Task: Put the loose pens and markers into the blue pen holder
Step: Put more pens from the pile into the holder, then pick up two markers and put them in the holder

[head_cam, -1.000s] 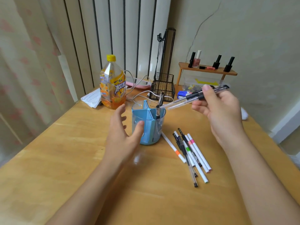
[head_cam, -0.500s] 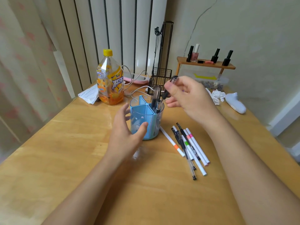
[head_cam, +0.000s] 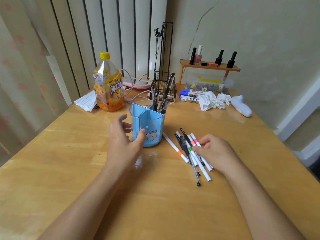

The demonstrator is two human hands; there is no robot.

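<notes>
Left hand (head_cam: 123, 141) cupping blue pen holder (head_cam: 147, 125), fingers spread | right hand (head_cam: 213, 151) resting fingertips on loose pens and markers (head_cam: 190, 149), grasp unclear | pens (head_cam: 161, 99) standing in holder's far right compartment.

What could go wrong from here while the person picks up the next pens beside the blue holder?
The right hand reaches into a crossed pile of pens and markers; grabbing one may roll others away, perhaps toward the table edge. The pens already in the blue pen holder lean together in one back compartment, so more there could tip it, though the left hand seems to steady it.
</notes>
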